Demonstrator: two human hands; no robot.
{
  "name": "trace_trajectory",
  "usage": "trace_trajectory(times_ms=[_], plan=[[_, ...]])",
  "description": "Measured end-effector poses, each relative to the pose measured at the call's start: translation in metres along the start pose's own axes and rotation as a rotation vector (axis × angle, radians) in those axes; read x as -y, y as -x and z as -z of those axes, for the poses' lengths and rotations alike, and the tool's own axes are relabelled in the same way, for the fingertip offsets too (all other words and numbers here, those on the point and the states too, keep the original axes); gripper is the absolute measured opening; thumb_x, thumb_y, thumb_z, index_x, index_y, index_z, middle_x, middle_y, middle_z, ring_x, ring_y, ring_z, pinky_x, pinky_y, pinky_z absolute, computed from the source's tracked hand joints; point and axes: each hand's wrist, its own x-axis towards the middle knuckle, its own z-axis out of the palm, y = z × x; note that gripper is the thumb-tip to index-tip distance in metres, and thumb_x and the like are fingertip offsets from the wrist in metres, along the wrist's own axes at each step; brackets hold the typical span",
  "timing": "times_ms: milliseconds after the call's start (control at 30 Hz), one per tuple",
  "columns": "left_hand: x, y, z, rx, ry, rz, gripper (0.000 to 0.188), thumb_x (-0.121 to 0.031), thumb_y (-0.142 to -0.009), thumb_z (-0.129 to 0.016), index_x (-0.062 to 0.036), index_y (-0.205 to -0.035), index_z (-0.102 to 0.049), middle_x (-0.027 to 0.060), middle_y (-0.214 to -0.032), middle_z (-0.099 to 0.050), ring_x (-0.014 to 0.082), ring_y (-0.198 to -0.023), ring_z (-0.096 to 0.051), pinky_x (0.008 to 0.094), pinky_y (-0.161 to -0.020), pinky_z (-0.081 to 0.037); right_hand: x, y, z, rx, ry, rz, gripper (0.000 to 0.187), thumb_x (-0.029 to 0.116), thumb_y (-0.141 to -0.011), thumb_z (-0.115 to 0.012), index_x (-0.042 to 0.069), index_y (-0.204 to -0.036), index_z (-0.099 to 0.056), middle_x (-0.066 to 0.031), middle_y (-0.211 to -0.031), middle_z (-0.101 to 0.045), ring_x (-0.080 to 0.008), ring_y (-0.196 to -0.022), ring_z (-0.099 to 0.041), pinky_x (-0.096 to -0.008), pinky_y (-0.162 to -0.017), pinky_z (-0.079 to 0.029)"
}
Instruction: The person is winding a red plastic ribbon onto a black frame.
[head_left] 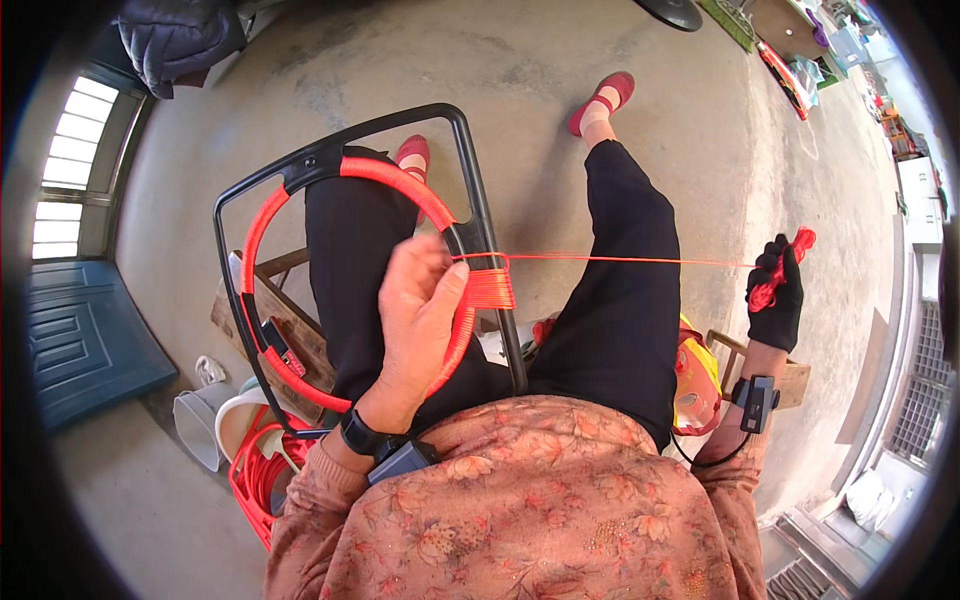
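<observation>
Frame (474,180): on my left thigh, its long side pointing away from me.
Cord (620,259): runs straight from the frame to my right.
Left hand (420,310): nearer, at the ring (400,182); grip I cannot tell.
Right hand (775,305): well apart, clenched around the bundle (803,243).

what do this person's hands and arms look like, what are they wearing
The left hand is ungloved, with a black band and grey box by the wrist. The right hand wears a black glove; a grey device and black cable follow. Sleeves are orange-brown.
</observation>
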Motion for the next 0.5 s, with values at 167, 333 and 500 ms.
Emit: trace_trajectory(times_ms=[167, 333, 500], plan=[[-0.001, 0.002, -0.004, 0.035, 0.160, 0.181, 0.013, -0.007, -0.095, -0.055, 0.0009, -0.106, -0.055, 0.0073, -0.093, -0.065, 0.0098, -0.075, -0.063, 0.0233, -0.065, -0.054, -0.046, 0.013, -0.036, -0.012, 0.496, -0.162, 0.023, 0.031, -0.091, -0.057, 0.010, -0.101, -0.058, -0.0052, -0.090, -0.062, -0.0135, -0.068, -0.055, -0.0262, -0.056, -0.044], [0.004, 0.005, 0.002, 0.043, 0.160, 0.205, 0.009, -0.009, -0.094, -0.058, -0.0021, -0.100, -0.055, 0.0066, -0.089, -0.066, 0.0095, -0.071, -0.064, 0.0230, -0.059, -0.055, -0.123, 0.069, -0.117, 0.676, 0.837, -0.176, 0.036, 0.011, -0.093, -0.051, 0.000, -0.126, -0.054, -0.0108, -0.115, -0.058, -0.0167, -0.101, -0.059, -0.0291, -0.087, -0.046], [0.002, 0.007, 0.003, 0.039, 0.010, 0.276, 0.010, -0.012, -0.093, -0.061, -0.0034, -0.094, -0.055, 0.0051, -0.079, -0.066, 0.0090, -0.060, -0.062, 0.0222, -0.051, -0.053, -0.167, 0.054, -0.155, 0.663, 0.890, -0.711, 0.034, 0.027, -0.089, -0.063, -0.001, -0.107, -0.062, -0.0056, -0.076, -0.063, -0.0103, -0.061, -0.058, -0.0251, -0.052, -0.049]])
